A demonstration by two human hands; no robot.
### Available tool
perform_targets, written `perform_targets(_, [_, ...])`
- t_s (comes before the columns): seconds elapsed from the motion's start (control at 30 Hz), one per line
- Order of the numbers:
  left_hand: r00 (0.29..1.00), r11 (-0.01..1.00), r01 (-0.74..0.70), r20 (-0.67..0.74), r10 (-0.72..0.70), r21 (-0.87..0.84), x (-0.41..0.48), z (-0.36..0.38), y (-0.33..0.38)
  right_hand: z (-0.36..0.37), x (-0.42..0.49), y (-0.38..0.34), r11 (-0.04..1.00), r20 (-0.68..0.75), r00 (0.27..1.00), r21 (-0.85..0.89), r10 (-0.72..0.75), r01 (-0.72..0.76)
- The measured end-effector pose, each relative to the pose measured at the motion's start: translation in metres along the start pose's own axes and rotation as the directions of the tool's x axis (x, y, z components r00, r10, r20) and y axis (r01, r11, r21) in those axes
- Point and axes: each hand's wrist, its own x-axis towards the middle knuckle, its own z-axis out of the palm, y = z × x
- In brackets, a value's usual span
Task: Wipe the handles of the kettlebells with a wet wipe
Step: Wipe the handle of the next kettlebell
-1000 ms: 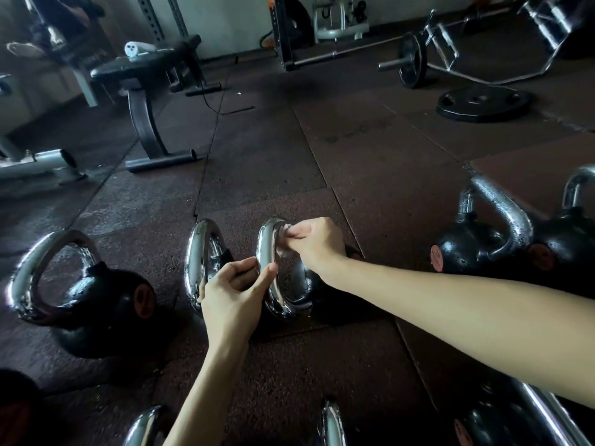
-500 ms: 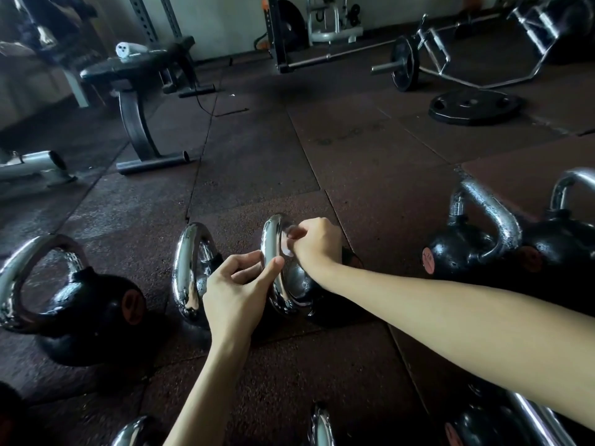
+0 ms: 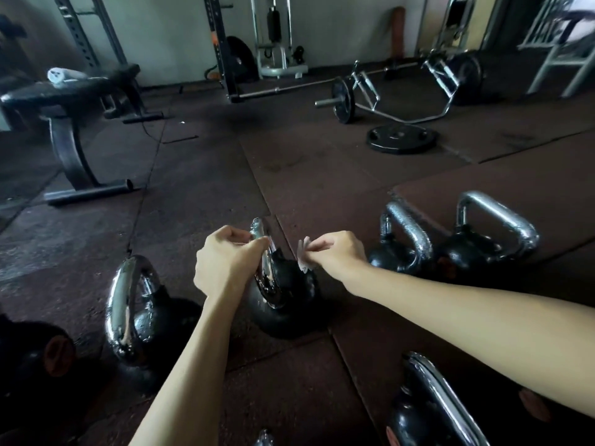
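Our left grip (image 3: 222,265) clasped the kettlebell handle (image 3: 269,286); our right grip (image 3: 338,254) pinched the wet wipe (image 3: 302,257) at 3 o'clock, apart from it; we judged contact was needed next.

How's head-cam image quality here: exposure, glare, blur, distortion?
Head view: dim overall, black kettlebell bodies sink into the dark floor; hard glare streaks on the chrome handle the left hand holds; wet wipe in the right hand looks soft; wide-angle tilts the rack upright.
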Motion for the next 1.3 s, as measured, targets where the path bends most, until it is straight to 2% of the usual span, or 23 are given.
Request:
perform_targets(0.13, [0.977,0.985,-0.146,0.172,0.129,0.09,0.003,0.015,0.025,-0.033,-0.003,0.002,1.0,-0.009,1.0,-0.018,-0.007,0.007])
perform_targets(0.2, [0.947,0.951,-0.238,0.264,0.182,0.197,0.005,0.023,0.038,-0.047,-0.005,0.004,1.0,-0.001,1.0,-0.019,-0.006,0.006])
perform_targets(0.3, [0.869,0.8,-0.45,0.4,0.291,0.396,0.02,0.018,0.051,-0.064,-0.009,0.007,1.0,-0.022,1.0,0.001,-0.014,0.014])
perform_targets(0.33, [0.805,0.731,-0.546,0.496,0.325,0.408,0.028,0.012,0.054,-0.068,-0.012,0.007,1.0,-0.031,0.999,0.007,-0.017,0.017])
perform_targets(0.37, [0.711,0.659,-0.644,0.621,0.33,0.388,0.037,0.003,0.059,-0.072,-0.014,0.008,1.0,-0.031,0.999,0.009,-0.022,0.022])
perform_targets(0.4, [0.588,0.566,-0.745,0.748,0.306,0.353,0.045,-0.006,0.065,-0.075,-0.017,0.007,0.999,-0.024,0.999,0.016,-0.03,0.03])
perform_targets(0.47, [0.361,0.301,-0.908,0.908,0.213,0.291,0.057,-0.02,0.076,-0.081,-0.025,0.005,0.999,0.0,0.999,0.033,-0.039,0.039])
perform_targets(0.53, [0.232,0.036,-0.973,0.956,0.179,0.229,0.06,-0.021,0.085,-0.086,-0.033,0.003,0.999,0.024,0.999,0.028,-0.045,0.044])
perform_targets(0.57, [0.166,-0.062,-0.982,0.967,0.195,0.181,0.056,-0.018,0.087,-0.087,-0.036,0.002,0.999,0.035,0.998,0.021,-0.047,0.046])
perform_targets(0.63, [0.021,-0.196,-0.978,0.974,0.225,0.067,0.049,-0.01,0.088,-0.086,-0.042,0.0,0.999,0.052,0.998,0.007,-0.041,0.04])
perform_targets(0.7, [-0.063,-0.298,-0.954,0.968,0.244,0.013,0.049,-0.003,0.086,-0.081,-0.045,-0.001,1.0,0.051,0.998,-0.012,-0.022,0.023])
perform_targets(0.8, [-0.144,-0.395,-0.919,0.924,0.355,0.009,0.062,0.002,0.074,-0.075,-0.046,-0.006,0.999,0.042,0.999,-0.046,-0.021,0.023])
perform_targets(0.93, [-0.361,-0.52,-0.853,0.752,0.551,-0.029,0.083,0.014,0.048,-0.072,-0.043,-0.005,0.999,0.027,1.0,-0.051,-0.014,0.016])
perform_targets(1.0, [-0.436,-0.559,-0.828,0.669,0.602,-0.038,0.09,0.02,0.037,-0.072,-0.042,0.0,0.999,0.027,1.0,-0.048,-0.005,0.006])
perform_targets(1.07, [-0.468,-0.585,-0.811,0.629,0.62,-0.027,0.094,0.027,0.03,-0.074,-0.042,0.006,0.999,0.03,0.999,-0.029,0.015,-0.014])
perform_targets(1.3, [-0.495,-0.603,-0.796,0.526,0.692,0.044,0.096,0.036,0.021,-0.092,-0.045,0.015,0.996,0.01,0.996,0.012,0.083,-0.083])
